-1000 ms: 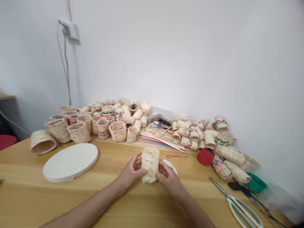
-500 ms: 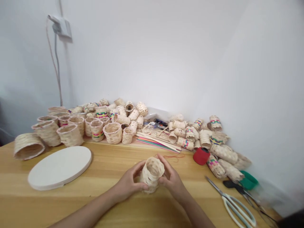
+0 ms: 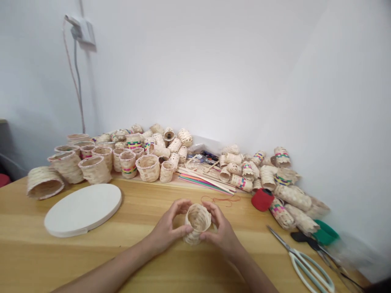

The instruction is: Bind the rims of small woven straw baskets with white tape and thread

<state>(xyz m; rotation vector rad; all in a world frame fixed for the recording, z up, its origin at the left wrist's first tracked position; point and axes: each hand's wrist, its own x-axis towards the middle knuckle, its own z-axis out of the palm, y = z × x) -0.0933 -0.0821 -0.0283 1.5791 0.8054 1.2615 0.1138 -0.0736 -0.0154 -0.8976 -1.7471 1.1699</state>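
Note:
A small woven straw basket [image 3: 197, 223], pale and cylindrical, is held low over the wooden table [image 3: 140, 211] with its open mouth tipped toward me. My left hand [image 3: 166, 230] wraps its left side, fingers curled over the rim. My right hand [image 3: 222, 232] cups its right side, fingers bent around it. A loose red thread [image 3: 224, 199] lies on the table just behind the hands.
Many small woven baskets [image 3: 128, 156] are heaped along the wall, more at the right [image 3: 281, 179]. A white oval board [image 3: 84, 208] lies left. Coloured strips [image 3: 204, 181], a red thread spool [image 3: 262, 199], white-handled scissors [image 3: 305, 262] and a green item [image 3: 325, 234] lie right.
The basket has been tipped from upright until its opening faces me and has come lower toward the table. Both hands stayed around it.

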